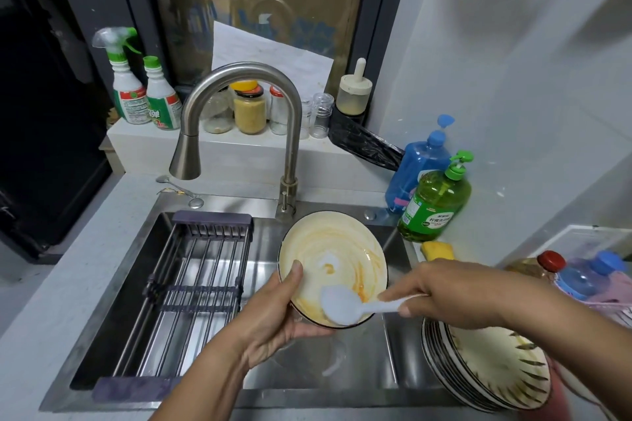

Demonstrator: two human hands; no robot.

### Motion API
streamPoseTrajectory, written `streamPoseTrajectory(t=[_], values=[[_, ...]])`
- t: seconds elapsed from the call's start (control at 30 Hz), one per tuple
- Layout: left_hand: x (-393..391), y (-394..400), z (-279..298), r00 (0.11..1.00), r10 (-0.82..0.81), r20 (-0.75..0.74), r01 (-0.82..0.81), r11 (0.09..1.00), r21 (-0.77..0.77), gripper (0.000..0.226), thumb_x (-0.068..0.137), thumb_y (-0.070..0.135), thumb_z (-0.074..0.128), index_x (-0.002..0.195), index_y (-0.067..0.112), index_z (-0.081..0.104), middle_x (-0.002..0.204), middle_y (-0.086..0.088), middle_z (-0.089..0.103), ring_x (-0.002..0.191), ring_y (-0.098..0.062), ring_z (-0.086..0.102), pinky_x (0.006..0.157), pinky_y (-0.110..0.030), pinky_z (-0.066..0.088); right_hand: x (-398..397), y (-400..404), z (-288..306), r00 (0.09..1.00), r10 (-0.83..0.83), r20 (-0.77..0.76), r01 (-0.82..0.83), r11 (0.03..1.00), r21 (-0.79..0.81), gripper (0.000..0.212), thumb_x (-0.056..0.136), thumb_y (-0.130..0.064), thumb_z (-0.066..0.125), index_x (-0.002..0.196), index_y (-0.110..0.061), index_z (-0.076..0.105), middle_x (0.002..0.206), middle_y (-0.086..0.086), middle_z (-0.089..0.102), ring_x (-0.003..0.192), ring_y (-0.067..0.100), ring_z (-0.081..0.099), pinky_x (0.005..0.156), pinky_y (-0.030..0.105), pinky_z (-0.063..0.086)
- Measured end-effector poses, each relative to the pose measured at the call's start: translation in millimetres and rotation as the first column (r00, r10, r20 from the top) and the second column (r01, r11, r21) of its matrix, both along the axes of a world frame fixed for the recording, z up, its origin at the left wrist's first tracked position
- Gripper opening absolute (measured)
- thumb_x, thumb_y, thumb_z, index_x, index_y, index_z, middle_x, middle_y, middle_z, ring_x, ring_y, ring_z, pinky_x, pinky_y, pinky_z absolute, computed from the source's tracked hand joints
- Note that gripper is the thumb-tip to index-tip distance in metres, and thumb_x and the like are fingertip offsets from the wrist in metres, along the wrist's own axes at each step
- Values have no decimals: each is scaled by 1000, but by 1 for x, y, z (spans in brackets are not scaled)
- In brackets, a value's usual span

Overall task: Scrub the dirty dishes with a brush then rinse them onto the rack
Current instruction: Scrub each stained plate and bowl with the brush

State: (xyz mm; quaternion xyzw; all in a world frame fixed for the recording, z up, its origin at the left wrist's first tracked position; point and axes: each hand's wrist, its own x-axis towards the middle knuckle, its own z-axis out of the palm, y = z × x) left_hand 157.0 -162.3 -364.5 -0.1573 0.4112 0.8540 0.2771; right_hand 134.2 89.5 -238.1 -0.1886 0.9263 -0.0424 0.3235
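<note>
One greasy plate (333,261), centre frame, is gripped by my left hand (273,321); my right hand (441,290) grips the brush (345,306). Hard scrubbing could slip it into the sink (359,372).

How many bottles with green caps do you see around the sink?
3: a spray bottle and a capped bottle on the ledge at back left, and a green pump bottle right of the tap.
</note>
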Motion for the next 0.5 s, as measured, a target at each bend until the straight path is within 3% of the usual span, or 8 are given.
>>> streamPoseTrajectory(t=[0.07,0.13,0.33,0.4,0.5], values=[[0,-2,0,1000,10,-11,-10,999,-36,54,92,42,60,137,15,51,127,-16,70,106,-40,73,72,-60,61,-2,9,8,989,21,-145,2,987,158,35,101,-45,50,132,-64,50,110,-22,64,99,6,59,89,33,52],[0,-4,3,1000,1,-19,-3,998,-56,52,93,43,60,137,17,51,130,-16,67,106,-40,73,71,-59,62,-5,14,9,968,29,-251,26,977,213,37,103,-46,46,135,-65,44,118,-18,64,104,12,61,85,35,52],[-1,-1,7,998,-52,-41,49,996,-70,56,92,43,59,139,15,49,133,-18,65,108,-42,72,71,-58,63,9,-8,-7,971,85,-223,-70,995,77,41,103,-52,44,142,-63,37,114,-16,59,99,9,52,75,31,40],[1,2,7,995,-89,-35,87,995,-49,56,94,44,57,142,16,50,131,-20,67,109,-43,70,73,-58,63,6,-16,-13,958,72,-278,-62,997,47,41,105,-52,40,144,-61,35,107,-12,56,99,13,53,78,34,44],[7,4,5,989,-129,-72,126,991,-47,51,99,42,53,143,16,48,127,-16,71,111,-40,71,76,-58,62,-9,-10,-15,935,12,-356,10,998,60,37,105,-49,40,141,-58,39,116,-8,63,104,20,61,83,40,52]])
